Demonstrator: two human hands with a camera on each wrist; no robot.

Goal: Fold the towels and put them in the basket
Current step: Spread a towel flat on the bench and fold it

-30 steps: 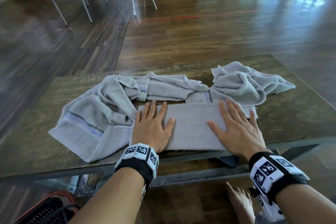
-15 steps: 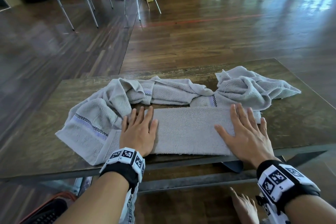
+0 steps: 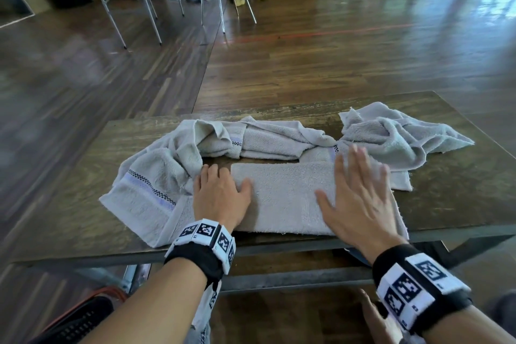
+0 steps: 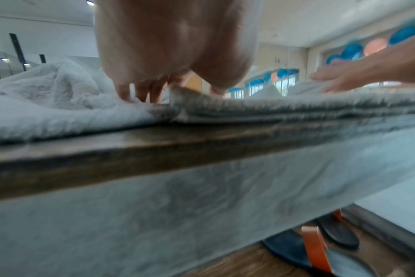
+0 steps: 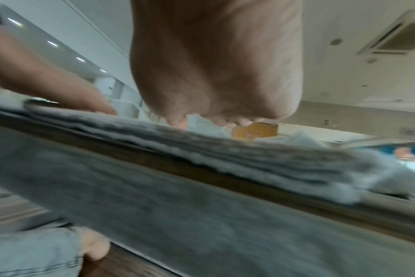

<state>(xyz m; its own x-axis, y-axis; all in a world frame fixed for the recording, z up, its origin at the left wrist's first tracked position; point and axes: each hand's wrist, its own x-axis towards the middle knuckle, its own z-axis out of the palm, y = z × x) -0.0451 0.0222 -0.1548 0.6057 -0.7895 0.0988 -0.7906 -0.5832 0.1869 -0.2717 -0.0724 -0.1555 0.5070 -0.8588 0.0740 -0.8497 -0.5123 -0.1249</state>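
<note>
Our left hand (image 3: 220, 198) presses flat at nine o'clock, right hand (image 3: 360, 204) spread at three o'clock on the grey folded towel (image 3: 284, 198), a smooth band.

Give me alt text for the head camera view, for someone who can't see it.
Two hands rest on a folded grey towel at the near edge of a wooden table: left hand at its left end, right hand, blurred, at its right. Crumpled grey towels lie behind and to the left.

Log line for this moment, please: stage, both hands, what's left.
stage: smoothing folded towel | left hand: flat at its left end | right hand: flat at its right end, blurred | left: loose towels behind | basket: not visible
</note>
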